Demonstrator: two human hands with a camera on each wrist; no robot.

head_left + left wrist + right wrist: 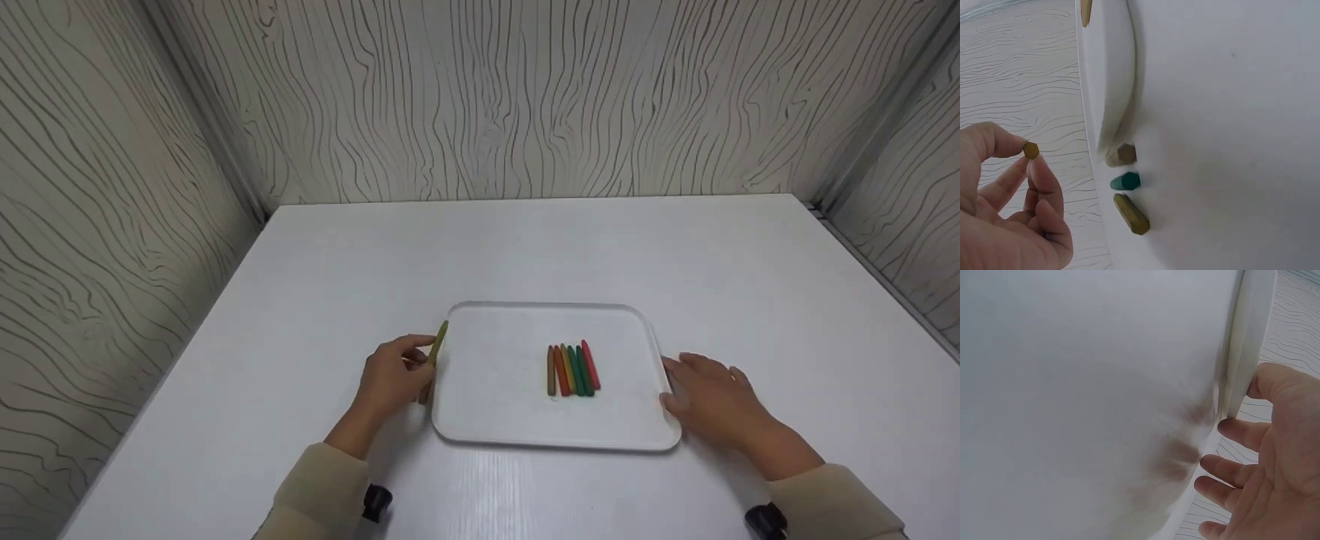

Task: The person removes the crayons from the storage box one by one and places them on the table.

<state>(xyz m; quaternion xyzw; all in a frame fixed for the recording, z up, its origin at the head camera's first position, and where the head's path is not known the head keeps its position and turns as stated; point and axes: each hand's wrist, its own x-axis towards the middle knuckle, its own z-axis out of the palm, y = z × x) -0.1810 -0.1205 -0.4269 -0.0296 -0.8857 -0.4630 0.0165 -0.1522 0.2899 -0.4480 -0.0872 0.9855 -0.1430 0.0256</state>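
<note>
My left hand [390, 375] pinches an olive-yellow crayon [439, 341] between thumb and fingertips at the tray's left edge; its six-sided end faces the left wrist camera. Below that hand, a brown crayon [1127, 153], a green crayon [1129, 180] and another olive crayon [1132, 214] lie on the table beside the tray. The white tray [495, 442] carries a row of several crayons [574, 370], in brown, orange, yellow, green and red. At the tray's right side my right hand [716, 401] holds the rim, thumb against it, with other fingertips low near the tabletop.
The white table [525, 251] extends around the tray. Walls with a wood-grain pattern stand behind [487, 105] and at both sides. Black wrist devices [377, 501] show below the beige sleeves [322, 480].
</note>
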